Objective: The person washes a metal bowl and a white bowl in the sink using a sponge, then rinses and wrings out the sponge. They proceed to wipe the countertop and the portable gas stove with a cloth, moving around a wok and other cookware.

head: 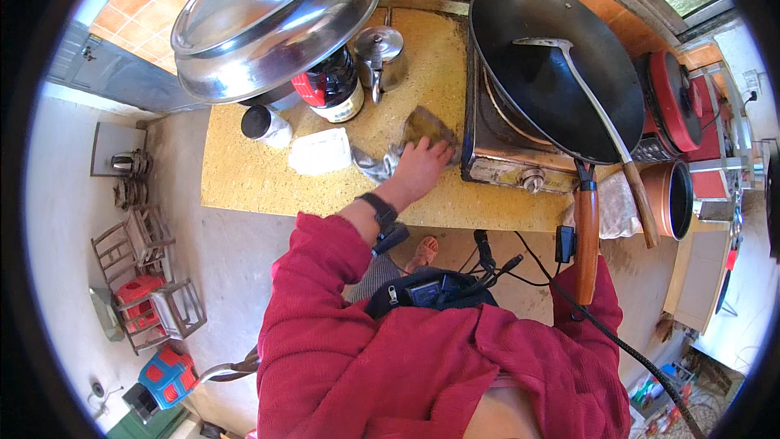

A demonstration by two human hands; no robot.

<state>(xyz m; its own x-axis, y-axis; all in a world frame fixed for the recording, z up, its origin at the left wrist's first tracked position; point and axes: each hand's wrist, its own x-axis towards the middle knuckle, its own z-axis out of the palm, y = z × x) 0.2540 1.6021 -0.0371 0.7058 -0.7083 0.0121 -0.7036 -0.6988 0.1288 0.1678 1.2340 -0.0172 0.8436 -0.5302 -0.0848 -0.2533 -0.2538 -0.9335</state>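
Observation:
My left hand (423, 161) lies palm down on a crumpled, dirty rag (429, 125), pressing it against the yellow speckled countertop (262, 186). The rag's brownish part shows beyond my fingertips, and its grey part bunches left of my wrist. Beside it sits a white plastic container (320, 151), with a black-lidded jar (266, 126) farther left. To the right stands a gas stove (506, 164) bearing a tilted black wok (573, 97). A metal spatula (588, 88) with a wooden handle rests in the wok. My right hand is out of view; its sleeve ends behind the wok's wooden handle (586, 244).
At the back left are a large metal lid (277, 42), a dark bottle (334, 82) and a small lidded pot (379, 55). A red cooker (673, 100), a copper-coloured pot (669, 200) and a pale cloth (618, 204) are at right. Black cables (530, 277) hang before me.

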